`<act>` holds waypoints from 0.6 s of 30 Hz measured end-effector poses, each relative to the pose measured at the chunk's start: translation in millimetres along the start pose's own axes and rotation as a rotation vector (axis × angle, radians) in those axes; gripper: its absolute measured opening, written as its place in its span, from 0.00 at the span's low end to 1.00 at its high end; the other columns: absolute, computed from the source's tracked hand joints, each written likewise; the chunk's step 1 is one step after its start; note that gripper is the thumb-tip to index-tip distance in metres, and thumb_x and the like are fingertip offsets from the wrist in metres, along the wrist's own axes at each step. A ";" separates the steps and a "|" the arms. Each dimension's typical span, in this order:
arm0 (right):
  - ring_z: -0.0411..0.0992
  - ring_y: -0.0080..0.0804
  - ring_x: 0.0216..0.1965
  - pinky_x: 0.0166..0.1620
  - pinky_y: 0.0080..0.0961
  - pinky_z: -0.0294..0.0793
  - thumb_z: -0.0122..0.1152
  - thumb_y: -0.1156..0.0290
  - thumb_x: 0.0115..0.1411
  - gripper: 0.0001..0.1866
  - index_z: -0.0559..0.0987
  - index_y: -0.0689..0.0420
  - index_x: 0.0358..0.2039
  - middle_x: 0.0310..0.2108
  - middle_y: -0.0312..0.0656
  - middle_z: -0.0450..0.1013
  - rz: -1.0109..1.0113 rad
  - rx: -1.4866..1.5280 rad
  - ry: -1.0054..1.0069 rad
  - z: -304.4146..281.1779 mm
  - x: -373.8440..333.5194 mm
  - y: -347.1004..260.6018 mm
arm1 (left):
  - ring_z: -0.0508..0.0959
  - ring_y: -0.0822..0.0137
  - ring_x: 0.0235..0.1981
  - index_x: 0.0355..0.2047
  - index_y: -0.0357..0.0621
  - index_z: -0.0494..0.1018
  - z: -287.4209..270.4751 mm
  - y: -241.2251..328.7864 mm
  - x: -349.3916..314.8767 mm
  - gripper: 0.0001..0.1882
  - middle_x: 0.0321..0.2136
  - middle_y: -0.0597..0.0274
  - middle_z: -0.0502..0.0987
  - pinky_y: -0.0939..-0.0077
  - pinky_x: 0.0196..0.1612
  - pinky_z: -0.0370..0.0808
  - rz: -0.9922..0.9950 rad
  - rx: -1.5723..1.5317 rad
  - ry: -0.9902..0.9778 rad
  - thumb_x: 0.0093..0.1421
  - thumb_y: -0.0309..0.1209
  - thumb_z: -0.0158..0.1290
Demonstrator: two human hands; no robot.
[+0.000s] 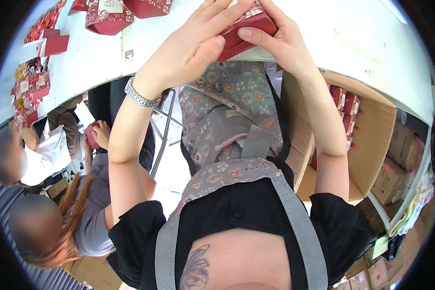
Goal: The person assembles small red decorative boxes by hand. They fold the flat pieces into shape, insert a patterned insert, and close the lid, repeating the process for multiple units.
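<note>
Wearing a grey floral apron over a black top, a person works with both arms stretched to the near edge of a white bench, a metal watch on the left wrist. There, right at the edge and just beyond the lap, sits a red box, shared between two hands. The right hand is curled partly closed around its right side, thumb pressed flat on the near face; the left hand lies across the top with fingers long and loosely extended, and whether it grips or merely steadies cannot be told, as the upper border crops the fingers. The box's place at the brink appears the chief risk: a slackened right thumb or a lopsided push from the left could tip it toward the apron, while too firm a squeeze might crease its walls. Beside the right forearm, an open carton holds red packages. To the left, a co-worker in a grey top holds a small red box; farther off, patterned red boxes stand on the bench, with more clustered toward its left end.
</note>
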State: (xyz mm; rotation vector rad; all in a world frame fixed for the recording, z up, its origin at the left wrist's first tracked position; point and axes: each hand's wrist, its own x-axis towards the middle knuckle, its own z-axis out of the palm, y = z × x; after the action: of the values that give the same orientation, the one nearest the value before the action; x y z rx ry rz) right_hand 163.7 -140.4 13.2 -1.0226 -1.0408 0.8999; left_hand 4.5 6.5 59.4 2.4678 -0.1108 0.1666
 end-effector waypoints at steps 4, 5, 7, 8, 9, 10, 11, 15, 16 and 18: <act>0.56 0.32 0.66 0.65 0.27 0.57 0.64 0.78 0.59 0.43 0.50 0.63 0.70 0.68 0.48 0.54 -0.023 -0.025 0.012 0.5 -1.0 1.3 | 0.46 0.42 0.71 0.67 0.36 0.54 -1.9 -10.6 0.9 0.30 0.68 0.41 0.51 0.61 0.70 0.47 0.018 -0.058 0.003 0.66 0.32 0.38; 0.56 0.32 0.66 0.65 0.27 0.57 0.64 0.78 0.59 0.43 0.51 0.63 0.70 0.68 0.49 0.54 -0.008 0.023 0.014 0.4 -1.4 2.4 | 0.47 0.42 0.71 0.67 0.37 0.54 -4.6 -0.9 2.5 0.30 0.68 0.41 0.52 0.61 0.70 0.47 -0.039 -0.043 -0.014 0.65 0.32 0.38; 0.56 0.32 0.66 0.65 0.27 0.56 0.65 0.79 0.59 0.43 0.51 0.63 0.69 0.68 0.49 0.54 -0.018 -0.006 0.008 -0.8 -1.5 3.1 | 0.49 0.43 0.70 0.67 0.37 0.55 -9.2 8.2 5.0 0.29 0.67 0.40 0.54 0.62 0.70 0.49 -0.089 0.013 -0.041 0.65 0.30 0.39; 0.56 0.33 0.66 0.65 0.27 0.56 0.65 0.79 0.58 0.43 0.52 0.63 0.69 0.68 0.49 0.54 -0.042 -0.085 0.002 -2.3 -0.6 2.1 | 0.51 0.43 0.69 0.67 0.37 0.55 -11.0 9.6 5.7 0.29 0.67 0.40 0.54 0.63 0.69 0.50 -0.083 0.053 -0.050 0.65 0.29 0.39; 0.55 0.33 0.66 0.65 0.27 0.56 0.65 0.79 0.58 0.43 0.52 0.63 0.69 0.69 0.49 0.54 -0.066 -0.165 -0.004 -3.5 0.1 2.3 | 0.53 0.44 0.69 0.67 0.37 0.55 -12.5 11.5 6.4 0.29 0.67 0.39 0.55 0.64 0.69 0.52 -0.076 0.092 -0.060 0.64 0.28 0.39; 0.55 0.33 0.67 0.66 0.27 0.55 0.65 0.78 0.58 0.43 0.52 0.63 0.69 0.69 0.50 0.53 -0.075 -0.161 -0.001 -5.0 0.3 5.3 | 0.54 0.44 0.68 0.67 0.37 0.55 -13.5 16.1 7.2 0.30 0.66 0.39 0.55 0.64 0.68 0.53 -0.098 0.104 -0.059 0.64 0.27 0.39; 0.54 0.34 0.67 0.66 0.28 0.55 0.66 0.77 0.57 0.43 0.53 0.63 0.69 0.69 0.50 0.53 -0.083 -0.158 0.002 -6.4 0.5 9.7 | 0.56 0.44 0.68 0.67 0.37 0.55 -13.9 21.7 7.9 0.30 0.66 0.38 0.56 0.65 0.68 0.55 -0.119 0.116 -0.057 0.63 0.26 0.40; 0.52 0.37 0.69 0.67 0.29 0.53 0.68 0.76 0.55 0.45 0.53 0.63 0.69 0.69 0.52 0.52 -0.067 -0.335 0.037 -0.7 -0.1 -4.3 | 0.60 0.46 0.66 0.67 0.38 0.56 -13.6 25.0 5.6 0.31 0.66 0.39 0.55 0.68 0.66 0.59 -0.164 0.126 -0.047 0.62 0.22 0.41; 0.51 0.38 0.69 0.67 0.29 0.53 0.68 0.75 0.55 0.45 0.54 0.63 0.69 0.69 0.54 0.52 -0.109 -0.381 0.030 -2.3 0.6 -0.3 | 0.62 0.48 0.66 0.67 0.39 0.56 -15.2 22.7 5.0 0.30 0.66 0.39 0.56 0.69 0.65 0.60 -0.143 0.098 -0.051 0.62 0.22 0.41; 0.50 0.39 0.70 0.67 0.29 0.53 0.69 0.75 0.54 0.45 0.54 0.63 0.69 0.69 0.57 0.51 -0.194 -0.474 0.016 -7.0 3.7 11.5 | 0.65 0.50 0.64 0.66 0.39 0.58 -20.3 19.8 4.2 0.30 0.66 0.39 0.57 0.71 0.62 0.63 -0.143 0.030 -0.065 0.62 0.21 0.42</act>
State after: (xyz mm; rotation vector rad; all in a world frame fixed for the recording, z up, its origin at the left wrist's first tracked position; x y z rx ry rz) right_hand 170.2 -135.3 2.0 -1.2885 -1.3495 0.4932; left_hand 4.4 3.4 87.9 2.5011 0.0403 0.0267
